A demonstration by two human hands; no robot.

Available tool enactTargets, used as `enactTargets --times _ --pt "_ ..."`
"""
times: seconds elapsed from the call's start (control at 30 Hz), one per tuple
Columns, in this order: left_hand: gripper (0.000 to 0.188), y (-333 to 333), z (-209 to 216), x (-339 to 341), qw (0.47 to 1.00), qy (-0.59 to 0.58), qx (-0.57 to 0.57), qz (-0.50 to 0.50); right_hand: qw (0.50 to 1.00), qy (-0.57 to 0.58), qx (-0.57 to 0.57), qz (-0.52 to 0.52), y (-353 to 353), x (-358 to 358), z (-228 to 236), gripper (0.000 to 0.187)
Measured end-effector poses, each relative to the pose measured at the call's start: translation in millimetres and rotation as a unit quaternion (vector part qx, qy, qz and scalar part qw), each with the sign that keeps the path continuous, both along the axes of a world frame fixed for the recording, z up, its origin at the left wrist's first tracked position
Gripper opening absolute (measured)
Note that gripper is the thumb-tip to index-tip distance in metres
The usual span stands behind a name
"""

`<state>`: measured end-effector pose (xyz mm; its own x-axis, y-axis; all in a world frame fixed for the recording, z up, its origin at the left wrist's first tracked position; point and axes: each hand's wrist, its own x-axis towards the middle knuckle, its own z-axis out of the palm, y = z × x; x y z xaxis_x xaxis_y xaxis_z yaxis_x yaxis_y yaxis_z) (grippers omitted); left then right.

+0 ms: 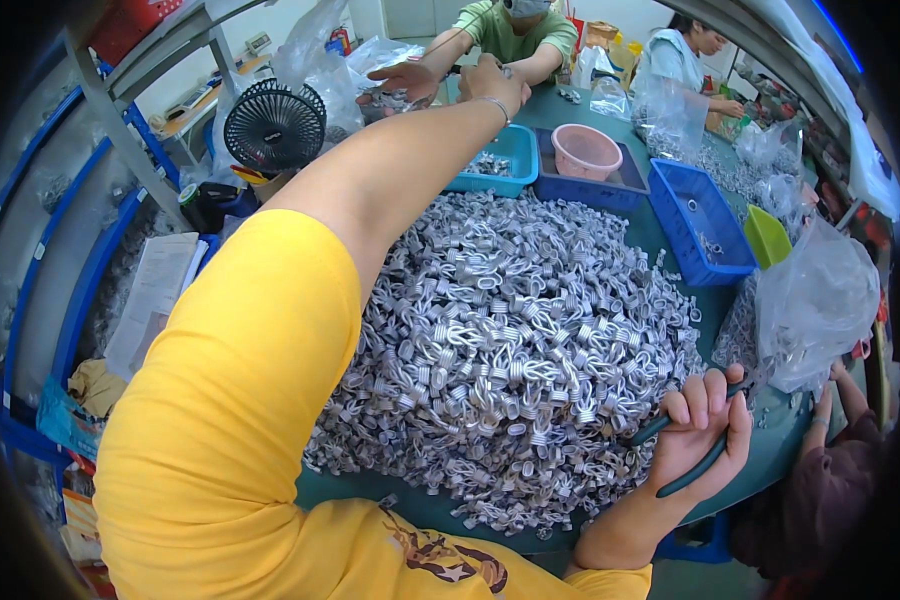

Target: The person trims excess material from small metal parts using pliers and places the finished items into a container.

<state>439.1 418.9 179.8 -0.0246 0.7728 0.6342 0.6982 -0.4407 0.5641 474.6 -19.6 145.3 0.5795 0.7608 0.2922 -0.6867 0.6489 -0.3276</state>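
Observation:
My left arm stretches far across the table, and my left hand (492, 86) is at the back beside the open palm of a person in a green shirt. Its fingers look closed; what they hold, if anything, is hidden. Small metal pieces (395, 100) lie in that person's palm. At the right, my right hand (705, 425) is wrapped round pliers (694, 466) with dark green handles, jaws pointing away from me. Between my arms rises a big heap of silver metal loop-shaped parts (510, 340) on the green table (345, 488).
Behind the heap stand a teal tray (518, 160), a pink basket (587, 152) and a blue bin (702, 225). A black fan (275, 125) is at the left. Plastic bags (815, 300) and a yellow-green scoop (766, 237) lie right. Other people sit around the table.

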Motion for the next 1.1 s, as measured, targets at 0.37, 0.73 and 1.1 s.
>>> enactTargets --times 0.37,0.73,1.1 --pt "0.03 12 50 -67 0.954 0.05 0.236 -0.179 0.999 -0.027 -0.019 -0.035 6 4 -4 0.023" --pt "0.035 -35 4 -154 0.873 0.454 0.157 -0.079 0.997 -0.057 0.006 -0.045 6 3 -3 0.024" --pt "0.018 -2 12 -148 0.951 0.158 0.173 -0.202 0.995 -0.087 -0.014 -0.053 0 0 7 0.024"
